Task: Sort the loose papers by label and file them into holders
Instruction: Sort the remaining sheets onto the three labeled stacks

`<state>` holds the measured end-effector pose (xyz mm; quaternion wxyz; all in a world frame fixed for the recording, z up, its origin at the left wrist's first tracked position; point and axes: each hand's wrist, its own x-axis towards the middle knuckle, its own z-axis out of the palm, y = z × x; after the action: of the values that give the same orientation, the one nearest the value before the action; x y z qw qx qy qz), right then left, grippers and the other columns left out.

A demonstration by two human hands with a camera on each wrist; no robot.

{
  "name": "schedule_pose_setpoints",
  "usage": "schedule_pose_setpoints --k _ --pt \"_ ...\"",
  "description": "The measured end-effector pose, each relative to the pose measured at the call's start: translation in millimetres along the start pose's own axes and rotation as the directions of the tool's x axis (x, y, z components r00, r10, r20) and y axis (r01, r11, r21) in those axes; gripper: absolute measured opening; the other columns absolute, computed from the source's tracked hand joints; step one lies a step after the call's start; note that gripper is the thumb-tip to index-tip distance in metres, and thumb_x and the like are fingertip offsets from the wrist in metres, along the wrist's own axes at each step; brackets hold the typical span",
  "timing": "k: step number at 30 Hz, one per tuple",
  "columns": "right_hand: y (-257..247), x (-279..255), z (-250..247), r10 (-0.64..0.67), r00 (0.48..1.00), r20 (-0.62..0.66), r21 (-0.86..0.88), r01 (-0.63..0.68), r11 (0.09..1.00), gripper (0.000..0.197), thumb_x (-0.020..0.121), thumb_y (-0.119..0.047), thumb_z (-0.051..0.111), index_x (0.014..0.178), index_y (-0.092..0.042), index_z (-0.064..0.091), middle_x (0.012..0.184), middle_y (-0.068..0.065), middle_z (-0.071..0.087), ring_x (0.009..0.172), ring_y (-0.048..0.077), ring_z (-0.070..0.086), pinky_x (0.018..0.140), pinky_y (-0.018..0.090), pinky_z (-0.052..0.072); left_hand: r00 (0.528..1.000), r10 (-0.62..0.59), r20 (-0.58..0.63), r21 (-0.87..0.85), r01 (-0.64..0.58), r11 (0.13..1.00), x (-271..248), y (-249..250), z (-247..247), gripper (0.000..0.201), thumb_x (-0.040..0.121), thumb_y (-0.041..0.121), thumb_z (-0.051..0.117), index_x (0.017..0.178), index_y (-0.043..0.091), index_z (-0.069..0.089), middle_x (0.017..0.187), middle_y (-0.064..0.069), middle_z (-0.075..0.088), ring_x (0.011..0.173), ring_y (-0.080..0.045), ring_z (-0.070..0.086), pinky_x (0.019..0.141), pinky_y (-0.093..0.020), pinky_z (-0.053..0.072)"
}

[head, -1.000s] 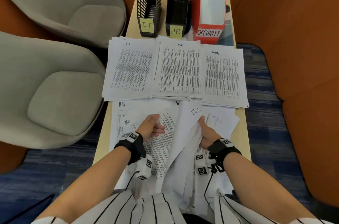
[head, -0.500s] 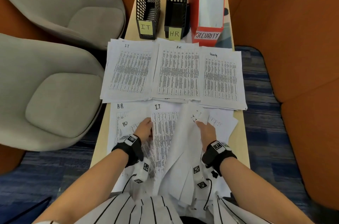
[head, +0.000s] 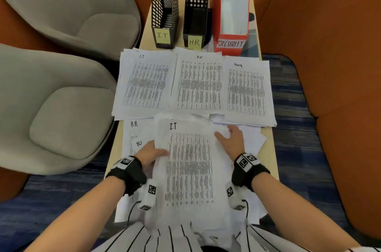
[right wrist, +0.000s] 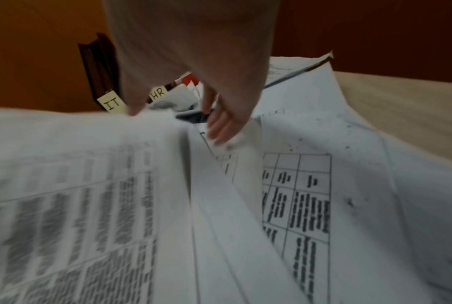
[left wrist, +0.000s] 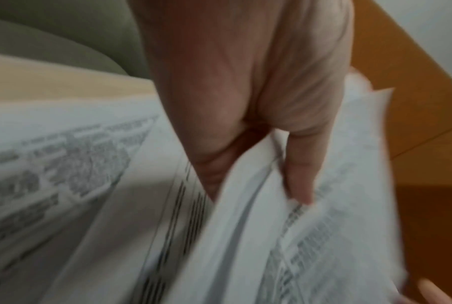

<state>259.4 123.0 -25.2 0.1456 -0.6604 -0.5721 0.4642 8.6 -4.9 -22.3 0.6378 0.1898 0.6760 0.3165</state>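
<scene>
A printed sheet headed I.T is held over the loose heap at the table's near end. My left hand pinches its left edge, thumb on top and fingers under. My right hand holds its upper right edge, thumb over the sheet and fingers below. Under it at the left lies a sheet headed H-R. Further back lie three sorted piles: IT, HR and Security. Behind them stand the IT holder, the HR holder and the red Security holder.
The narrow wooden table is covered with paper nearly edge to edge. Two grey armchairs stand close on the left. An orange upholstered wall runs along the right. Blue carpet lies on both sides.
The right hand has let the raised bundle of sheets fall. The I.T sheet has come up and to the centre, and both hands now hold it by its side edges.
</scene>
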Motion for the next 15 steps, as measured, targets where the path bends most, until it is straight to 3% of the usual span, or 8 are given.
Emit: schedule_pose_setpoints --k 2,4,6,7,9,11,13,15 --pt "4.1 4.6 -7.6 0.013 0.99 0.142 0.113 -0.029 0.993 0.076 0.077 -0.044 0.076 0.137 -0.013 0.04 0.127 0.004 0.05 0.117 0.022 0.053 0.096 0.034 0.045 0.994 0.014 0.108 -0.009 -0.014 1.0 -6.5 2.4 -18.7 0.057 0.064 0.018 0.081 0.116 0.006 0.061 0.115 -0.017 0.068 0.107 -0.034 0.065 0.098 -0.051 0.047" --pt "0.1 2.8 -10.8 -0.09 0.944 0.319 0.233 0.014 0.972 0.082 0.071 -0.049 0.08 0.137 -0.018 0.042 0.127 -0.003 0.057 0.12 0.019 0.056 0.099 0.034 0.045 0.99 0.036 0.137 -0.13 -0.018 0.991 -10.9 8.6 -28.4 0.062 0.067 0.02 0.082 0.123 0.005 0.057 0.119 -0.018 0.066 0.11 -0.036 0.063 0.098 -0.052 0.047" --pt "-6.3 -0.9 -10.2 -0.17 0.889 0.425 0.327 0.025 0.945 0.076 0.068 -0.05 0.081 0.133 -0.026 0.05 0.126 -0.006 0.064 0.12 0.015 0.059 0.105 0.041 0.045 0.994 0.085 0.067 -0.314 -0.059 0.947 -10.7 15.2 -33.2 0.054 0.077 0.018 0.072 0.126 0.005 0.054 0.12 -0.018 0.065 0.111 -0.036 0.063 0.095 -0.052 0.049" --pt "-12.9 -4.4 -9.0 -0.17 0.865 0.473 0.381 -0.027 0.924 0.073 0.067 -0.048 0.082 0.131 -0.028 0.053 0.126 -0.004 0.065 0.118 0.016 0.061 0.105 0.044 0.045 0.995 0.103 0.006 -0.385 -0.092 0.918 -9.8 17.8 -33.3 0.059 0.076 0.023 0.074 0.129 0.007 0.052 0.121 -0.016 0.065 0.111 -0.034 0.063 0.095 -0.051 0.049" --pt "-30.8 -10.9 -3.1 -0.17 0.785 0.596 0.465 -0.165 0.87 0.074 0.066 -0.042 0.084 0.13 -0.022 0.054 0.125 0.002 0.066 0.117 0.021 0.062 0.104 0.046 0.045 0.984 0.156 -0.088 -0.36 -0.177 0.916 -8.1 28.5 -21.8 0.076 0.065 0.046 0.081 0.129 0.016 0.053 0.12 -0.007 0.067 0.112 -0.026 0.063 0.098 -0.048 0.047" --pt "-53.0 -18.9 9.6 -0.201 0.738 0.644 0.461 -0.165 0.872 0.067 0.071 -0.034 0.082 0.13 -0.017 0.055 0.123 0.004 0.067 0.115 0.023 0.063 0.103 0.046 0.045 0.966 0.234 -0.105 -0.188 -0.251 0.95 -6.6 40.9 4.0 0.071 0.066 0.056 0.075 0.126 0.023 0.056 0.116 -0.001 0.069 0.111 -0.021 0.064 0.097 -0.043 0.045" --pt "-72.4 -19.8 19.4 -0.207 0.787 0.582 0.466 -0.114 0.878 0.053 0.073 -0.027 0.08 0.122 -0.017 0.061 0.116 0.003 0.071 0.11 0.022 0.066 0.102 0.046 0.047 0.951 0.27 -0.152 -0.115 -0.288 0.951 -2.1 48.5 24.5 0.057 0.074 0.047 0.073 0.122 0.02 0.058 0.11 0.0 0.071 0.107 -0.019 0.064 0.094 -0.04 0.046" --pt "-82.3 -12.8 13.7 -0.167 0.878 0.449 0.529 -0.111 0.841 0.047 0.07 -0.026 0.083 0.113 -0.018 0.065 0.108 0.004 0.073 0.105 0.026 0.068 0.099 0.05 0.048 0.93 0.243 -0.276 -0.156 -0.293 0.943 1.4 50.4 23.4 0.051 0.078 0.037 0.073 0.122 0.016 0.058 0.111 -0.001 0.068 0.106 -0.021 0.062 0.096 -0.04 0.044"
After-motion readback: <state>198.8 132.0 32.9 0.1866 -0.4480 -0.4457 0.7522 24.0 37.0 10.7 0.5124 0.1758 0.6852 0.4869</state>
